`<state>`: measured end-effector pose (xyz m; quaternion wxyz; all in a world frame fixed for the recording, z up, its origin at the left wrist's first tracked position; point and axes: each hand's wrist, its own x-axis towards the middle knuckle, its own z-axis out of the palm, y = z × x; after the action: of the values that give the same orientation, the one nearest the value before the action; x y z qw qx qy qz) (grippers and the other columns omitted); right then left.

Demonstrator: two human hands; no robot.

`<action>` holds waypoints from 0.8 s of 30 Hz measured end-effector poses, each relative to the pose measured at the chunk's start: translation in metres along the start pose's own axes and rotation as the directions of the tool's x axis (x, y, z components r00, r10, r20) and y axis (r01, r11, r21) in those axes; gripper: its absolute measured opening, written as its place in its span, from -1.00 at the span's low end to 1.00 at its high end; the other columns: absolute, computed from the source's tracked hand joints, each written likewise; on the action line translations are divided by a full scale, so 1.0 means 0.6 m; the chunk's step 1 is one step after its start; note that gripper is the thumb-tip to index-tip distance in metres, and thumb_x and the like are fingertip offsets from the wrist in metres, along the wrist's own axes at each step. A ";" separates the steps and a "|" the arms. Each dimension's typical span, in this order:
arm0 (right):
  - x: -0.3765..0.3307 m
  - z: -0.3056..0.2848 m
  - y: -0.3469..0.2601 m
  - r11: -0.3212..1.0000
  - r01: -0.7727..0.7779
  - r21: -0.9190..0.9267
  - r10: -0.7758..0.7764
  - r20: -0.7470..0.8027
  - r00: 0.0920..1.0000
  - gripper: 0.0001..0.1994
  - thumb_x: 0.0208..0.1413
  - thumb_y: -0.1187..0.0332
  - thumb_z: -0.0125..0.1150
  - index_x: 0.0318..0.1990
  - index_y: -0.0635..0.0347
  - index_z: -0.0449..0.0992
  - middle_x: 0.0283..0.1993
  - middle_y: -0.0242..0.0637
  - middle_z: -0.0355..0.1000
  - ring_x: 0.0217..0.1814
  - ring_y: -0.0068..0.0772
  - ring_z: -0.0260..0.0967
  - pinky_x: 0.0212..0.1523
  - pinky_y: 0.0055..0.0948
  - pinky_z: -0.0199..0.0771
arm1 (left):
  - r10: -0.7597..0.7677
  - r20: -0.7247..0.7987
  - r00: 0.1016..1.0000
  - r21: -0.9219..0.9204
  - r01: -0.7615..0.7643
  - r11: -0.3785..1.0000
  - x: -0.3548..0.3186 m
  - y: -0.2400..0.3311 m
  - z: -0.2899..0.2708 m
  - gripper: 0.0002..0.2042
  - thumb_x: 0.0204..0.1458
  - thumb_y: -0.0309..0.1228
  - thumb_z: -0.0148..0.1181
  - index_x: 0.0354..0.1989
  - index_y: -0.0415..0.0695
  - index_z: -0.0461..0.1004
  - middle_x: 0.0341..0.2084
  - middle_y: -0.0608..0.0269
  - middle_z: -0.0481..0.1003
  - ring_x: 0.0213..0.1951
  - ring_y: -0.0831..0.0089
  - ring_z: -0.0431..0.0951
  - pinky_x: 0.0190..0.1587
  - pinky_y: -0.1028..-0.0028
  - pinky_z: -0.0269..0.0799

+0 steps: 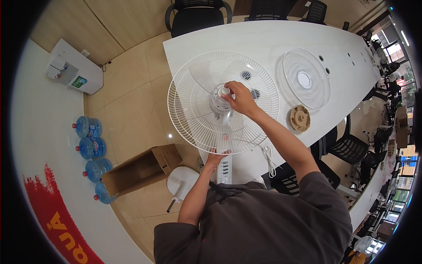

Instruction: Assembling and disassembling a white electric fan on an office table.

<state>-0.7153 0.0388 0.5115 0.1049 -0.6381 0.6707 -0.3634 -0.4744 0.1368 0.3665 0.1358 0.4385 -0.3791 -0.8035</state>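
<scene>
A fan with a white wire rear grille and clear blades lies face up at the white table's near left. At its centre, my right hand pinches a small white round cap on the hub. My left hand grips the near rim of the grille from below, its fingers partly hidden. Beside that hand is the fan's white control panel with a row of buttons. A coiled white power cord hangs at the table's near edge, right of the grille.
On the table lie a front grille and a brown moulded-pulp piece. On the floor at left are an open cardboard box, a white round base with a pole, blue water bottles and a dispenser. Black chairs surround the table.
</scene>
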 end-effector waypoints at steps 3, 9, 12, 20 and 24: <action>-0.002 -0.006 0.000 0.999 -0.026 -0.038 0.026 -0.008 1.000 -0.67 0.01 0.30 0.39 -0.15 0.31 0.50 -0.27 -0.16 0.45 -0.29 -0.21 0.43 -0.24 -0.26 0.42 | 0.048 0.025 0.999 -0.087 -0.045 0.995 0.013 -0.026 -0.011 -0.47 -0.09 -0.47 0.43 0.09 -0.22 0.39 -0.19 0.19 0.56 -0.18 0.40 0.58 -0.10 0.40 0.53; -0.022 -0.077 0.033 0.984 -0.143 0.109 0.156 -0.127 0.980 -0.70 0.04 0.26 0.37 -0.12 0.19 0.54 -0.18 -0.16 0.47 -0.19 -0.22 0.45 -0.22 -0.30 0.47 | -0.018 -0.047 0.999 0.041 0.020 0.999 -0.002 -0.020 -0.016 -0.55 -0.09 -0.46 0.42 0.01 -0.20 0.45 -0.20 0.21 0.54 -0.18 0.38 0.56 -0.11 0.34 0.49; -0.077 -0.168 0.196 0.909 -0.410 0.080 0.370 -0.606 0.704 -0.78 0.01 0.33 0.37 -0.27 0.31 0.58 -0.27 -0.10 0.51 -0.26 -0.22 0.47 -0.24 -0.34 0.47 | 0.015 -0.040 0.999 0.049 -0.013 0.999 0.001 -0.036 -0.022 -0.59 -0.09 -0.43 0.43 -0.03 -0.21 0.49 -0.23 0.24 0.57 -0.20 0.42 0.57 -0.13 0.38 0.50; -0.299 -0.196 0.467 0.436 -0.750 -0.497 0.576 -0.486 0.657 -0.61 -0.01 0.26 0.35 -0.01 0.18 0.51 0.06 -0.11 0.45 0.18 -0.02 0.35 0.26 0.11 0.20 | -0.085 -0.061 0.995 0.040 0.088 0.995 0.012 -0.052 -0.033 -0.43 -0.08 -0.43 0.43 0.14 -0.20 0.35 -0.07 0.14 0.51 -0.05 0.32 0.53 -0.03 0.31 0.49; -0.301 -0.204 0.469 0.270 -0.749 -0.605 0.780 -0.319 0.539 -0.74 0.13 0.24 0.19 -0.07 0.12 0.51 0.02 -0.21 0.46 0.16 -0.06 0.37 0.31 0.24 0.09 | -0.167 -0.107 0.980 -0.025 0.166 0.986 0.004 -0.035 -0.026 -0.40 -0.07 -0.46 0.42 0.18 -0.22 0.30 -0.01 0.09 0.48 -0.02 0.28 0.53 -0.03 0.27 0.54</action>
<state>-0.9792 0.2281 0.3656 0.0379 -0.2328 0.9716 0.0203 -0.4606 0.1420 0.3448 0.0921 0.5105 -0.3265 -0.7901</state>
